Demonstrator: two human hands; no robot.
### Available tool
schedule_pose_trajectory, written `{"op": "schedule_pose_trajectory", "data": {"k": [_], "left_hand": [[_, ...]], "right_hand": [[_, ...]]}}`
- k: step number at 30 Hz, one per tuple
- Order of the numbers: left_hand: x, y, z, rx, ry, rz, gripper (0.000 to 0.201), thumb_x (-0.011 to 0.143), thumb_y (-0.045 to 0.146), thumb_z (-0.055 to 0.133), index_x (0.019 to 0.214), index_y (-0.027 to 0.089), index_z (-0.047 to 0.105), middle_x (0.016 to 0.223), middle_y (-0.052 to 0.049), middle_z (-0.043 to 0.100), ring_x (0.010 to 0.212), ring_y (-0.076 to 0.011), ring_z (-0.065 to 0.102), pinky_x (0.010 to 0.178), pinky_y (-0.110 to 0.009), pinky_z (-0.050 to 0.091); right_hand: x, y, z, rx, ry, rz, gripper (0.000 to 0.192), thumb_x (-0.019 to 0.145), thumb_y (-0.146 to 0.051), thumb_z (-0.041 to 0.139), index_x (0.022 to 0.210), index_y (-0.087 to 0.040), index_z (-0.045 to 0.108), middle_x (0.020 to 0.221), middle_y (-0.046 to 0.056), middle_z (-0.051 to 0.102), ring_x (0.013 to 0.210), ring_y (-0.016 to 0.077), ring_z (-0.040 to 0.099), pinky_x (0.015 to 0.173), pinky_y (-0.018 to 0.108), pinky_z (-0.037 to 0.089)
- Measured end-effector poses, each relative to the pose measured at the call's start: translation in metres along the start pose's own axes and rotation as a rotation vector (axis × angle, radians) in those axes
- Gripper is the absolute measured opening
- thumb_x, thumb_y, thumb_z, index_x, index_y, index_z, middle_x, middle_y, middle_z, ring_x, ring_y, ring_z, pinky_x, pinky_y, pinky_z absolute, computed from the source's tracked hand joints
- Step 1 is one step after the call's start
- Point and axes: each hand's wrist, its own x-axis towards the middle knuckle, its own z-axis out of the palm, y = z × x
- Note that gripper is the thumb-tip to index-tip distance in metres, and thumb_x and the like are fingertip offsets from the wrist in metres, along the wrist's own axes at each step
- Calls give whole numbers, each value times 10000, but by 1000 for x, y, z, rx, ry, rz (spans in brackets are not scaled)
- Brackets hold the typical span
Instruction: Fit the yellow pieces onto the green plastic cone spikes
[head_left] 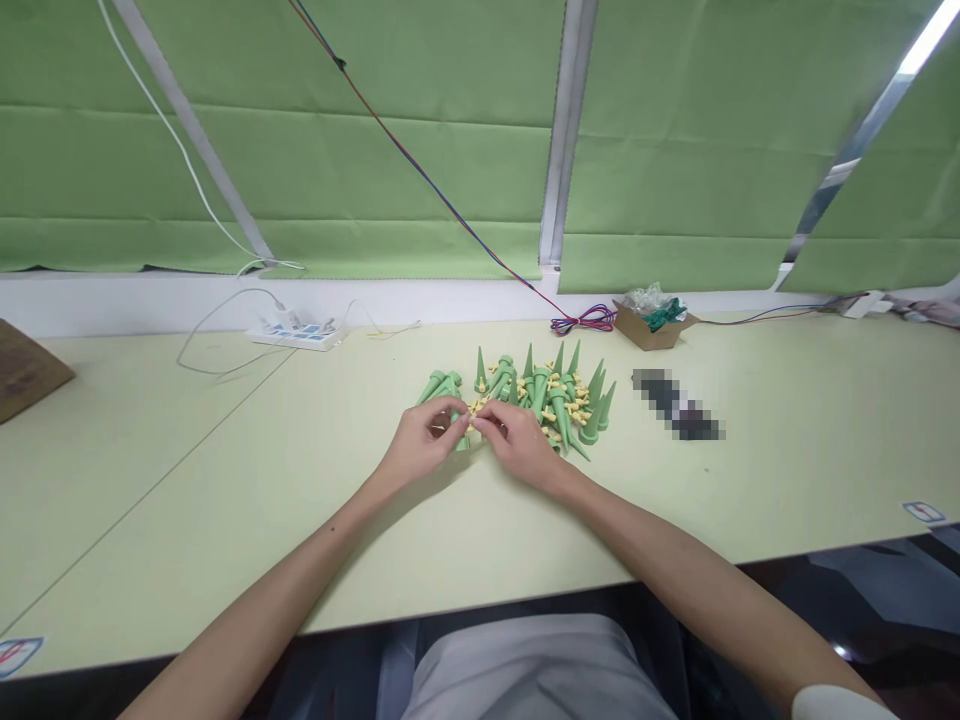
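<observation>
Both hands meet near the desk's (225,500) middle: the left hand (420,445) and right hand (517,445) pinch one small green-and-yellow piece (471,415) between curled fingertips. A heap of green spikes (555,395), too many to count, lies just behind. One power strip (296,335) and one cardboard box (651,325) sit along the far edge, under green blinds (337,150).

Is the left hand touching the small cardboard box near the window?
Apart. The head view shows the left hand at the pile of green spikes, while the cardboard box sits far off with bare table between them.
</observation>
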Motion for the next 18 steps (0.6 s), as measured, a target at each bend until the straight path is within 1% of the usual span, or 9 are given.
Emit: {"op": "schedule_pose_trajectory", "data": {"k": [5,13,16,18], "left_hand": [[0,1,0,-9,2,-3,239,894,408,617,888,177,676,718,1,617,532,-109,501,506,-232,432],[-1,3,2,-29,-4,-16,251,891,424,625,876,179,676,637,23,560,506,-108,480,474,-227,411],[-1,1,2,-33,0,-22,250,894,424,624,882,180,677,638,20,570,499,-107,479,470,-226,414],[0,-1,1,-36,4,-24,250,897,423,624,889,179,677,650,14,581,503,-109,487,472,-225,419]], "right_hand": [[0,2,0,4,-3,22,247,995,-305,522,778,-194,557,663,-35,504,598,115,425,630,249,352],[0,4,1,-8,-7,25,304,1016,-340,487,750,-197,513,669,-32,492,603,113,415,630,250,345],[0,3,1,-3,-8,19,316,1026,-339,467,752,-195,529,668,-29,503,602,114,427,635,254,353],[0,2,0,13,-11,18,281,1023,-326,471,798,-191,571,676,-27,525,602,115,447,636,254,366]]}}
